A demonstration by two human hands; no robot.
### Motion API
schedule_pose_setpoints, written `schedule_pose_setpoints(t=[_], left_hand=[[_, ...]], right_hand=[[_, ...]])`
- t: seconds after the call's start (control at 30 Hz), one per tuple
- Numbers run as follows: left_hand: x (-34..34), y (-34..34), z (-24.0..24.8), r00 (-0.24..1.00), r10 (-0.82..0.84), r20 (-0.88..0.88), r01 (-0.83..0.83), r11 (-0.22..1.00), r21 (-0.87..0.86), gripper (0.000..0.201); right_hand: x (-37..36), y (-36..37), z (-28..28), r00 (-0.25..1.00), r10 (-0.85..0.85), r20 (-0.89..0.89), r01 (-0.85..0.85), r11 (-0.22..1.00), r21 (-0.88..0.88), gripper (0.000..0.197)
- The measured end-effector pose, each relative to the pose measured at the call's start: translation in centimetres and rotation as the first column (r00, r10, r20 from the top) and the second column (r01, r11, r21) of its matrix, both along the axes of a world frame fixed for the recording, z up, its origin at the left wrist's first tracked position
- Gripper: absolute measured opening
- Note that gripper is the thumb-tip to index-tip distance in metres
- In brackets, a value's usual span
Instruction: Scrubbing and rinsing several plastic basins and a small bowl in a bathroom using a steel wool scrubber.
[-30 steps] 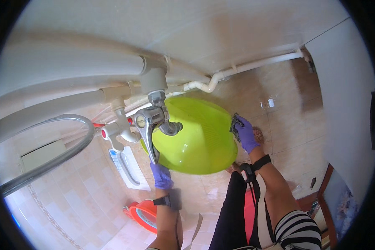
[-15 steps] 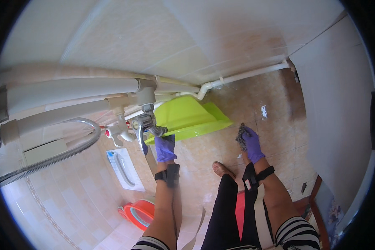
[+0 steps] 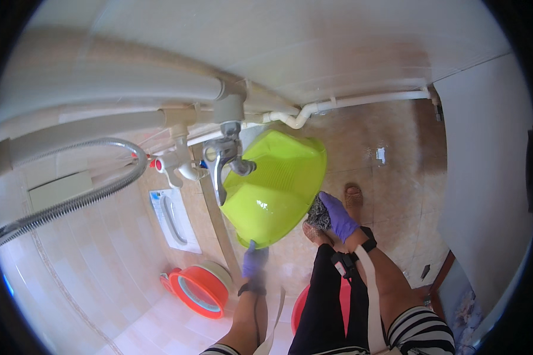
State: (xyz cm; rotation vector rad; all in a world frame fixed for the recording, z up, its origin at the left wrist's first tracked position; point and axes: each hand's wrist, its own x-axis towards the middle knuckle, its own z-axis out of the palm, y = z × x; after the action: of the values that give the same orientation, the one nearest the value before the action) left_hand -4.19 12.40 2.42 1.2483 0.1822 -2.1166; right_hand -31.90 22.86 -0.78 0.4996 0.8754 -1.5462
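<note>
You've got, left to right: one white squat pan (image 3: 175,223), one orange basin (image 3: 215,283), one metal tap (image 3: 216,155), two gloved hands. Left hand (image 3: 254,260) pinches one green basin (image 3: 263,198) at its near edge, thumb over rim; basin extends far and right from your grip. Right hand (image 3: 339,219) clasps one grey scrubber (image 3: 319,214), just beside the basin's right rim; can't tell if touching.

The basin (image 3: 266,204) is lime green, gloves (image 3: 340,218) purple, sleeves (image 3: 421,330) striped.
</note>
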Motion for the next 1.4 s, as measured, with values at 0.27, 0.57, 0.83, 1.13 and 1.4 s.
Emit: schedule_pose_setpoints(t=[0.27,0.57,0.83,1.13,1.4], left_hand=[[5.4,0.9,-0.9,0.003,-0.849,0.528,0.837,0.291,0.463,0.046],[-1.7,5.2,4.4,0.878,-0.387,0.283,0.382,0.921,0.077,0.056],[-3.6,1.4,0.3,0.886,0.104,0.453,0.028,0.961,-0.276,0.037],[-4.6,-4.1,2.9,0.789,0.251,0.561,0.052,0.882,-0.468,0.056],[-0.8,-6.7,2.1,0.574,0.311,0.758,0.153,0.868,-0.473,0.04]], right_hand=[[1.1,-0.9,-0.7,0.911,0.326,-0.25,-0.284,0.94,0.19,0.02],[4.6,-4.3,4.4,0.904,0.407,-0.135,-0.334,0.866,0.372,0.015],[6.5,1.3,-1.8,0.243,0.492,-0.836,-0.645,0.726,0.239,0.024],[5.7,-7.7,-1.1,-0.022,0.322,-0.946,-0.411,0.86,0.302,0.031],[9.3,-7.8,-2.2,-0.756,-0.084,-0.649,-0.631,0.358,0.689,0.022]])
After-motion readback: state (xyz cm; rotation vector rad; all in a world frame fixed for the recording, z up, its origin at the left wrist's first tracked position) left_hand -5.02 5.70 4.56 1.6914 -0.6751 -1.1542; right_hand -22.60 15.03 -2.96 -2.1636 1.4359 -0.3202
